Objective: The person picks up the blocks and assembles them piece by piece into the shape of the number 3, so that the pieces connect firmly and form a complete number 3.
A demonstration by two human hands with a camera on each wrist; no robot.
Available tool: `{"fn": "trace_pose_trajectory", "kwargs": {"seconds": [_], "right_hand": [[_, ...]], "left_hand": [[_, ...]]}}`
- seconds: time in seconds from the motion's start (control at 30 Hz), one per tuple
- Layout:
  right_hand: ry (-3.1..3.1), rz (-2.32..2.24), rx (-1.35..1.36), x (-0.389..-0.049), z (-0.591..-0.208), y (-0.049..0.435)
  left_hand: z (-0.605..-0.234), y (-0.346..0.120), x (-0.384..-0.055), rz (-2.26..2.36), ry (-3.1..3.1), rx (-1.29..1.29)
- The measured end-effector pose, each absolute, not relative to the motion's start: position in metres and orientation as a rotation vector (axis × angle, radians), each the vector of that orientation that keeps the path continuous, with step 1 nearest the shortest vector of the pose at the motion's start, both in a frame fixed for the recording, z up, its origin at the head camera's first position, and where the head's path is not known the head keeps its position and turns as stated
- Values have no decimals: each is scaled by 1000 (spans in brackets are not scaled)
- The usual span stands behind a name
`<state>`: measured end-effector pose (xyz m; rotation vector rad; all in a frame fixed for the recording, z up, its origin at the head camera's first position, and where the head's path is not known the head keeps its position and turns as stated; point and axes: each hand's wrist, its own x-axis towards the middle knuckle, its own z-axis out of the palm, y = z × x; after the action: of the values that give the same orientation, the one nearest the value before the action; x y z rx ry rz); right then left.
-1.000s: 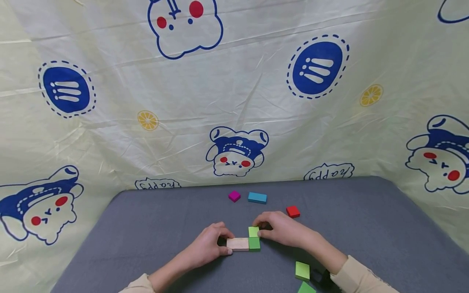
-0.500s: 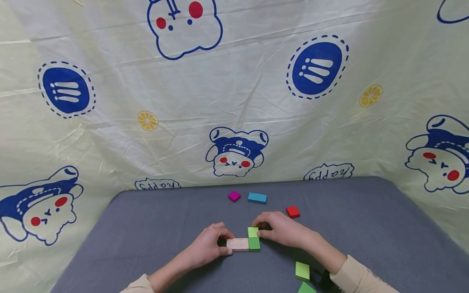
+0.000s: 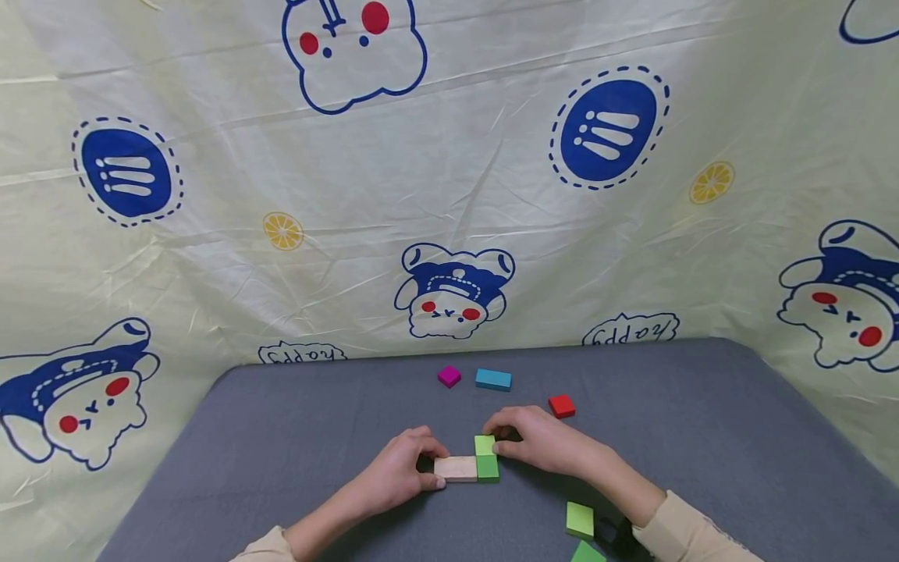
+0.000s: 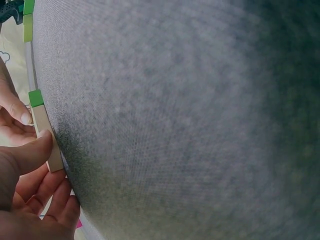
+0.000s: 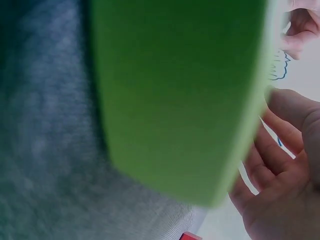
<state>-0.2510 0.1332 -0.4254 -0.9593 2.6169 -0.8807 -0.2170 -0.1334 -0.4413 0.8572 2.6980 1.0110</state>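
Grey cloth point(image 3: 309, 421), two hands flanking a green block point(image 3: 488, 467)

Left of the green block, touching it, lies a wooden block point(image 3: 458, 468), long axis pointing towards it; the left hand point(image 3: 402, 467) grips its outer end. Against the green block's far side sits a lime block point(image 3: 485, 446), pinched by the nearer, arched right hand point(image 3: 542, 439).

Grey cloth-covered table point(image 3: 316, 414), pale backdrop sheet point(image 3: 456, 179) hanging behind, creased. Prints on sheet: blue cartoon animals with red cheeks point(image 3: 454, 293), blue ovals with dashed rims point(image 3: 609, 129), orange slices point(image 3: 284, 231), "happy" bubbles point(image 3: 632, 330). Table far side: magenta block point(image 3: 449, 376), blue oblong block point(image 3: 493, 380) just right of it, red block point(image 3: 562, 406) further right, nearer. Near edge, right: loose lime block point(image 3: 580, 519), loose green block point(image 3: 588, 553) just below, cut by head-view border. Contact between those two unclear.
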Motion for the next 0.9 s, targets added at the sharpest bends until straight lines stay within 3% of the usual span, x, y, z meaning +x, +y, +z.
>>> {"fn": "trace_pose_trajectory", "kwargs": {"seconds": [0.9], "right_hand": [[2639, -885, -882, -202, -400, 150]], "left_hand": [[-439, -133, -216, 1023, 2686, 863]]}}
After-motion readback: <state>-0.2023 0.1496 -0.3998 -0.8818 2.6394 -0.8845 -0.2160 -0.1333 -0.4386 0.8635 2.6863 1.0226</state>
